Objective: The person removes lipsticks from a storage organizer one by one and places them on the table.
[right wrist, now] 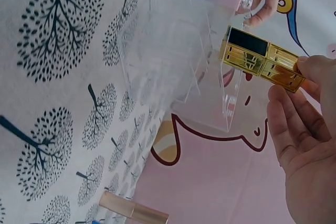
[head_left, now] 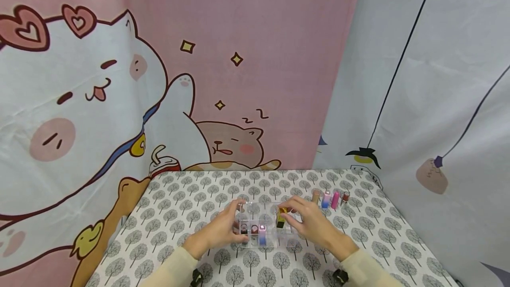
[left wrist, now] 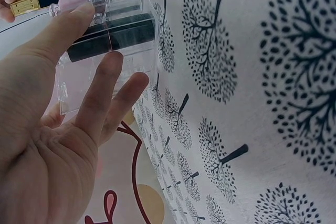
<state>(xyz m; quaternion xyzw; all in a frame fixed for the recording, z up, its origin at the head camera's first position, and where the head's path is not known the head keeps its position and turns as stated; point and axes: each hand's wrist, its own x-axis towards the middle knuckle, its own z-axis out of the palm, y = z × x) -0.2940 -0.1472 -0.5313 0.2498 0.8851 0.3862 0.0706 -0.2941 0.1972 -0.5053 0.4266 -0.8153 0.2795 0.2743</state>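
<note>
A clear divided organizer (head_left: 287, 240) stands on the table. My left hand (head_left: 221, 230) grips its left side, thumb at the front and the other fingers spread along the side. In its left compartments are a pink-and-blue lipstick (head_left: 262, 235) and darker tubes, among them a black one (left wrist: 89, 45) close to my left thumb. With thumb and fingertips, my right hand (head_left: 308, 218) pinches a gold-and-black lipstick (right wrist: 262, 59) by its gold end. The lipstick is tilted over the organizer's right half, its black end lower. Whether it touches a divider, I cannot tell.
Right of the organizer, a row of lipsticks stands on the tree-print tablecloth (head_left: 171, 229): a beige-gold tube (head_left: 316, 196), a pink-and-blue one (head_left: 326, 200), a bright pink one (head_left: 335, 199) and a brownish-red one with a clear part (head_left: 345, 198). A cartoon-print curtain (head_left: 271, 56) hangs behind.
</note>
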